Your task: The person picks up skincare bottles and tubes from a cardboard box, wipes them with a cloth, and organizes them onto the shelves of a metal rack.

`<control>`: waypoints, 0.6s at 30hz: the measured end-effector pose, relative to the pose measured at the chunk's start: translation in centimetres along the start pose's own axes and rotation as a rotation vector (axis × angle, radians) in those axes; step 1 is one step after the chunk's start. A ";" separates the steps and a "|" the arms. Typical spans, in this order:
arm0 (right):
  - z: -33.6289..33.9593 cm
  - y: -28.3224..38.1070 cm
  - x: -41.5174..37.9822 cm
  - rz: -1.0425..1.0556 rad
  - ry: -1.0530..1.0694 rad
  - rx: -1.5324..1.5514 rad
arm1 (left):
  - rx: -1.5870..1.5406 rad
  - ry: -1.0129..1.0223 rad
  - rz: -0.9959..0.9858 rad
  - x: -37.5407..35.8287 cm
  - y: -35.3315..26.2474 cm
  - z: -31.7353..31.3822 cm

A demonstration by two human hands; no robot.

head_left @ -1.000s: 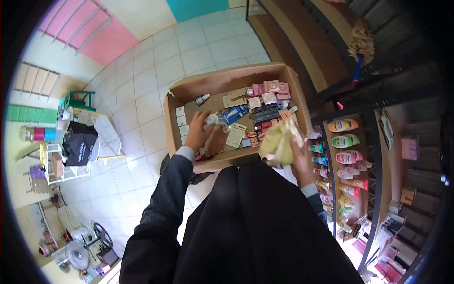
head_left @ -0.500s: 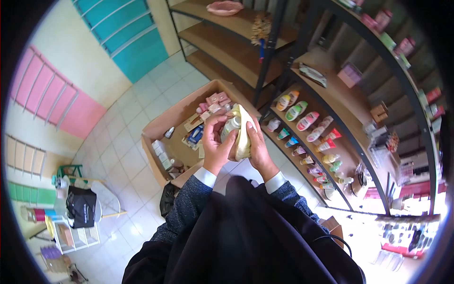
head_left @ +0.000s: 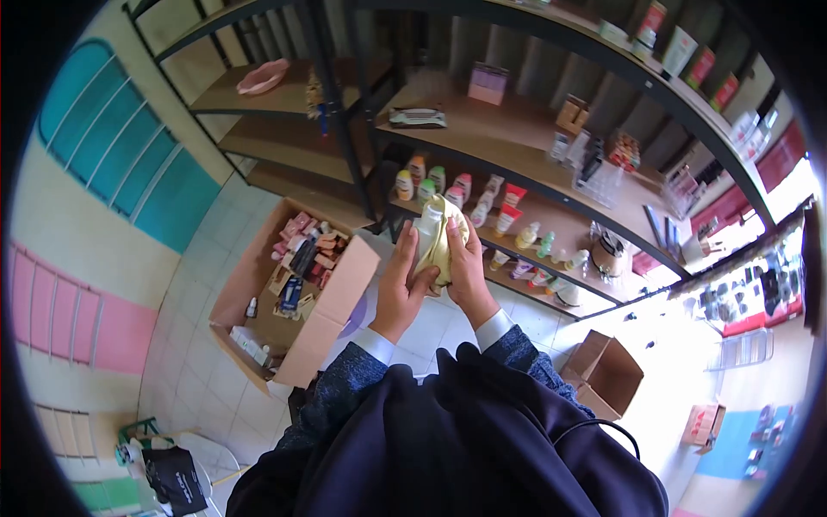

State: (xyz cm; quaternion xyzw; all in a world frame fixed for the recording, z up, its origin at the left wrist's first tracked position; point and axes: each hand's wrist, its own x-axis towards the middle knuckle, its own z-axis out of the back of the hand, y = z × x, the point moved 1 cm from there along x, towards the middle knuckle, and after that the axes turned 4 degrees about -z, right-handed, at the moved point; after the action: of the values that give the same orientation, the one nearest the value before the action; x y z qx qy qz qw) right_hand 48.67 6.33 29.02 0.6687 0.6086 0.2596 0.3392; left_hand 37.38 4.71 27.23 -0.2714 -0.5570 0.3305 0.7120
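Note:
A pale, whitish bottle (head_left: 425, 231) is held up in front of me, its label too blurred to read. My left hand (head_left: 401, 291) is closed around the bottle's near side, thumb across its lower part. A light yellow cloth (head_left: 441, 252) is pressed against the bottle, covering its right side. My right hand (head_left: 469, 274) grips this cloth, fingers wrapped over its outer face. Beyond both hands, a shelf row carries bottles (head_left: 405, 184) and red tubes (head_left: 508, 209).
An open cardboard box (head_left: 332, 314) with small packages stands on the tiled floor at left. Black-framed shelves (head_left: 517, 112) rise ahead, bearing a pink dish (head_left: 263, 77) and a purple box (head_left: 488, 83). Another cardboard box (head_left: 603, 372) sits on the floor at right.
My view has swung right towards the shelves, so the large box now lies further left. Both hands keep hold of the bottle and cloth, and the bottle stands more upright.

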 end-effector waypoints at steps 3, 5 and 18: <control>3.5 3.0 -0.6 -0.021 -0.055 0.068 | 0.087 0.102 -0.076 0.6 -1.5 -3.7; 6.1 5.3 -0.8 -0.059 -0.088 0.024 | 0.061 0.108 -0.190 0.7 -2.9 -6.3; 18.9 15.5 -4.6 -0.188 -0.108 0.045 | -0.835 0.020 0.455 -1.7 -6.6 -19.9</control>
State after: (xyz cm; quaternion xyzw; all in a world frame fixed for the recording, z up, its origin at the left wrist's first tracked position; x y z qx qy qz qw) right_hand 72.34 -1.33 29.20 0.6291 0.6553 0.1762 0.3792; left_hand 57.56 -1.17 26.51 -0.6526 -0.5617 0.2233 0.4568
